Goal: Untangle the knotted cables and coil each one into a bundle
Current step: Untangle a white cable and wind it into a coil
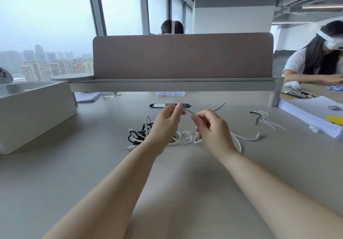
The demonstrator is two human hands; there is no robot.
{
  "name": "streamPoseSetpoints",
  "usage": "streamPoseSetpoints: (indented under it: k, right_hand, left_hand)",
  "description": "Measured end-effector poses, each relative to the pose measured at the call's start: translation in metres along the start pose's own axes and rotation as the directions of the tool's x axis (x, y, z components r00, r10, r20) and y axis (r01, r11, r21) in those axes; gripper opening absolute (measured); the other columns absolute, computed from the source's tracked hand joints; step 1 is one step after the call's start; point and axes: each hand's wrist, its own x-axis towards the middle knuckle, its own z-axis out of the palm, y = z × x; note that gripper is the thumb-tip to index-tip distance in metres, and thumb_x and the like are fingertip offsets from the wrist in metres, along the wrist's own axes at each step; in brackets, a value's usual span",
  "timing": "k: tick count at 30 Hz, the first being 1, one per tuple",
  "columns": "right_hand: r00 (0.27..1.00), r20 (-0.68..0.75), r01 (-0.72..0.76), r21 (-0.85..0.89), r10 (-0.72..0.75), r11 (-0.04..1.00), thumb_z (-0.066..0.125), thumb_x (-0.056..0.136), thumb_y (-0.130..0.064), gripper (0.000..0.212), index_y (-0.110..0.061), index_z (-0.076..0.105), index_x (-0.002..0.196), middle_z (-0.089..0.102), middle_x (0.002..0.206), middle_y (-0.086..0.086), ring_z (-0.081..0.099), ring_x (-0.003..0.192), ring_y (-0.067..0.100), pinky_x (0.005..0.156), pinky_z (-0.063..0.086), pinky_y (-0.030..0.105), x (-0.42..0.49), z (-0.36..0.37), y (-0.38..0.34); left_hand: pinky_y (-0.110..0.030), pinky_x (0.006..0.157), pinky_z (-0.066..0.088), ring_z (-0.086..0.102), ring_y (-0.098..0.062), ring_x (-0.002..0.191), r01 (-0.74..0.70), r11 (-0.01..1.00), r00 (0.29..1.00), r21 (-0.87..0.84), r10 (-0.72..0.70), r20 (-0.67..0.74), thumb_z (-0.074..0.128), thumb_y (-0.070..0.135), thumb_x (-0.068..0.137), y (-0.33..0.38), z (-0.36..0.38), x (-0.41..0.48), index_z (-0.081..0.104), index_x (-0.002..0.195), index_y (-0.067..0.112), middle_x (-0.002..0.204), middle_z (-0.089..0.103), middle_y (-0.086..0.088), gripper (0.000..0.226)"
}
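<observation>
A tangle of white and black cables (pixel 139 133) lies on the grey desk (pixel 92 164) in front of me. My left hand (pixel 167 123) and my right hand (pixel 211 127) are raised just above it, close together. Between their fingertips they pinch a short white strip (pixel 189 110), which looks like a cable tie, one end in each hand. A white cable (pixel 246 138) trails out to the right of my right hand, ending in a plug. My hands hide part of the tangle.
Loose white and black ties (pixel 263 117) lie at the right. A white paper stack (pixel 311 114) sits at the right edge, a white box (pixel 33 108) at the left. A brown divider panel (pixel 182 56) stands behind. A person sits at the far right.
</observation>
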Motion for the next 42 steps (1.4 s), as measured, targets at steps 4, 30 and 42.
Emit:
streamPoseSetpoints:
  k: [4,30,42]
  right_hand:
    - [0.998,-0.008,-0.056,0.101,0.057,0.993,0.055,0.095,-0.024,0.020,-0.009,0.058,0.082,0.051,0.055,-0.008,0.046,0.051,0.011,0.055,0.041,0.028,-0.001,0.002,-0.003]
    - [0.982,0.175,-0.078,0.012,0.075,0.997,0.048,0.084,-0.057,0.017,-0.043,0.058,0.083,0.067,0.075,-0.014,0.062,0.068,0.016,0.073,0.052,0.046,-0.006,0.016,0.001]
    - [0.949,0.293,0.218,-0.330,-0.119,0.919,0.053,0.095,-0.033,0.025,-0.018,0.064,0.080,0.040,0.048,-0.006,0.039,0.058,0.026,0.061,0.031,0.030,-0.011,0.016,0.004]
  left_hand:
    - [-0.023,0.066,0.034,0.041,-0.009,0.071,0.063,0.978,0.994,-0.201,-0.043,0.101,0.041,0.033,0.102,0.002,-0.002,-0.004,0.069,0.100,0.018,0.088,0.055,0.005,0.032]
    - [-0.023,0.053,0.045,0.056,-0.018,0.069,0.167,0.799,0.986,-0.577,-0.141,0.089,0.033,0.031,0.104,0.008,0.009,-0.010,0.062,0.081,0.013,0.073,0.064,0.000,0.042]
    - [-0.024,0.056,0.025,0.035,-0.010,0.052,0.123,0.777,0.966,-0.617,-0.237,-0.105,0.038,0.022,0.098,0.012,-0.004,0.000,0.057,0.076,0.020,0.056,0.041,0.008,0.030]
